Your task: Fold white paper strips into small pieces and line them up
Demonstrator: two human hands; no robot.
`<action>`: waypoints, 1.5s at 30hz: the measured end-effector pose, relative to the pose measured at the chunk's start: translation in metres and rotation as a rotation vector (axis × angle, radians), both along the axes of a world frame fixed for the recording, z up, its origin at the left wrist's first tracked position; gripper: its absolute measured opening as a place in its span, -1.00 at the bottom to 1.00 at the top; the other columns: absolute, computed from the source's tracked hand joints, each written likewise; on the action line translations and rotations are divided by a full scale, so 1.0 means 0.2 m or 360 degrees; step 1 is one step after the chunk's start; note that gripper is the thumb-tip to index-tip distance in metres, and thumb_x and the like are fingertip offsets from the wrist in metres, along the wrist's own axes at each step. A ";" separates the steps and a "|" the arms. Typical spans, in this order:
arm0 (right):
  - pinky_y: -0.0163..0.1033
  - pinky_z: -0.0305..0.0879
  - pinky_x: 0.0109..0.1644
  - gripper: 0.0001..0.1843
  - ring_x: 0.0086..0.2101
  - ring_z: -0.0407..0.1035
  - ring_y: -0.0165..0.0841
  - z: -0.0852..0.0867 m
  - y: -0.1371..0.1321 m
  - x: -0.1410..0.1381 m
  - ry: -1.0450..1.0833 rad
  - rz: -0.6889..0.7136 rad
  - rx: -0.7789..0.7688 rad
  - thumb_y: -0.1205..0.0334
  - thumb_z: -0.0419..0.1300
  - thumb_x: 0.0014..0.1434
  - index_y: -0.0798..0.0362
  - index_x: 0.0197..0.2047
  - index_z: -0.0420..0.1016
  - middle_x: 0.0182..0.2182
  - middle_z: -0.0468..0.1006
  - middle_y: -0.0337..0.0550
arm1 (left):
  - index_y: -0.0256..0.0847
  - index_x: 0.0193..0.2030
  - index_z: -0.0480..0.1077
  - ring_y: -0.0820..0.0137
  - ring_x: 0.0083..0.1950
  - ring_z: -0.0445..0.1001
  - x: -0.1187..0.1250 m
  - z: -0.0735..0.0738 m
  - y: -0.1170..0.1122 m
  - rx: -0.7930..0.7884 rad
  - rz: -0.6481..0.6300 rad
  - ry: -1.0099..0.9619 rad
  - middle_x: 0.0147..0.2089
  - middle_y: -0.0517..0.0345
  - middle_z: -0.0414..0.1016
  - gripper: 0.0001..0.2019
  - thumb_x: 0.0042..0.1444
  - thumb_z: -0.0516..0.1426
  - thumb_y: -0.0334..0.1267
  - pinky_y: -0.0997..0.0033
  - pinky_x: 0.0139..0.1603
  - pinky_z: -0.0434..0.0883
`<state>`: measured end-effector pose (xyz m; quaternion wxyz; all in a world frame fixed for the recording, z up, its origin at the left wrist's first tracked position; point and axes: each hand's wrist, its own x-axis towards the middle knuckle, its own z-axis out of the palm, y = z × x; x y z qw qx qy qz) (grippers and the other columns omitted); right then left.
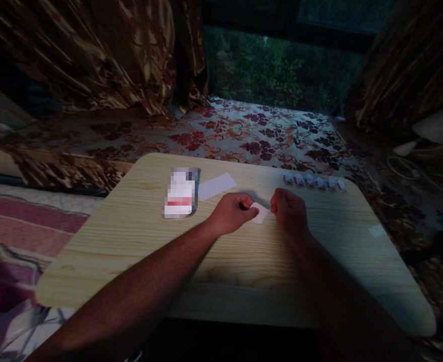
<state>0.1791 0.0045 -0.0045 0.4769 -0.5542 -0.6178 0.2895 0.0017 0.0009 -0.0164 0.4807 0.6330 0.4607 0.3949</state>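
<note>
One small white paper piece (pixel 259 213), pinched in the left hand (pixel 233 213), beside the curled right hand (pixel 288 210) of unclear grip, over pale, round-cornered wood-grain worktop (pixel 112 236); behind, floral cloth-covered ledge (pixel 244 125), shiny brown curtains (pixel 138 55).

The place looked like a room in a home, probably a bedroom, for striped pink bedding (pixel 36 221) lay at the left beside a small wood-grained table (pixel 112 241) with rounded corners. Glossy brown-gold curtains (pixel 149 55) hung around a window (pixel 274 70) with greenery (pixel 282 58) outside, and a flower-patterned cloth (pixel 261 128) covered the broad ledge below it.
</note>
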 end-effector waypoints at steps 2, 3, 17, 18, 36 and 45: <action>-0.30 0.04 -0.51 -0.53 -0.63 0.15 -0.45 -0.01 0.02 0.03 -0.0037 -0.0077 0.0038 0.02 -0.02 0.33 0.04 -0.56 0.32 -0.70 0.28 -0.30 | -0.27 -0.48 0.39 0.55 -0.50 0.24 0.00 0.00 0.00 -0.0009 0.0059 -0.0036 -0.52 0.26 0.35 -0.81 0.00 0.24 -0.20 0.52 -0.48 0.15; -0.30 0.02 -0.52 -0.54 -0.64 0.13 -0.46 -0.02 0.03 0.04 -0.0059 -0.0084 0.0042 0.03 -0.02 0.33 0.05 -0.54 0.34 -0.70 0.26 -0.31 | -0.27 -0.48 0.39 0.56 -0.51 0.23 0.00 0.01 0.01 -0.0013 0.0086 -0.0049 -0.52 0.27 0.34 -0.80 -0.01 0.25 -0.19 0.52 -0.49 0.14; -0.31 0.19 -0.46 -0.73 -0.58 0.29 -0.45 0.01 0.00 0.02 0.0131 0.0069 0.0121 0.43 0.00 0.03 0.07 -0.37 0.53 -0.57 0.48 -0.27 | -0.24 -0.07 0.52 0.60 -0.62 0.16 -0.01 0.06 0.02 -0.0151 0.0247 -0.0218 -0.55 0.28 0.39 -0.66 0.00 0.26 -0.18 0.53 -0.59 0.04; -0.31 0.21 -0.46 -0.73 -0.59 0.30 -0.46 0.01 0.00 0.02 0.0189 0.0069 0.0108 0.38 0.02 0.08 0.08 -0.29 0.55 -0.51 0.53 -0.24 | -0.25 -0.08 0.52 0.60 -0.62 0.16 -0.01 0.06 0.02 -0.0153 0.0257 -0.0216 -0.55 0.27 0.39 -0.66 0.00 0.25 -0.18 0.53 -0.59 0.05; -0.31 0.30 -0.43 -0.63 -0.49 0.36 -0.43 -0.02 -0.02 -0.01 -0.0181 0.0229 0.0104 0.13 0.29 0.08 0.05 -0.03 0.53 -0.30 0.59 -0.14 | -0.28 -0.15 0.51 0.57 -0.58 0.18 -0.02 0.04 0.02 -0.0079 0.0307 -0.0170 -0.55 0.27 0.36 -0.68 0.05 0.24 -0.08 0.53 -0.56 0.07; -0.32 0.20 -0.43 -0.79 -0.52 0.30 -0.42 0.01 -0.02 -0.01 -0.0169 0.0127 0.0140 0.13 0.18 0.18 0.06 -0.38 0.54 -0.55 0.47 -0.25 | -0.28 -0.21 0.51 0.51 -0.48 0.34 0.00 0.02 0.00 -0.0044 0.0093 -0.0271 -0.41 0.14 0.51 -0.70 0.08 0.24 -0.06 0.50 -0.47 0.23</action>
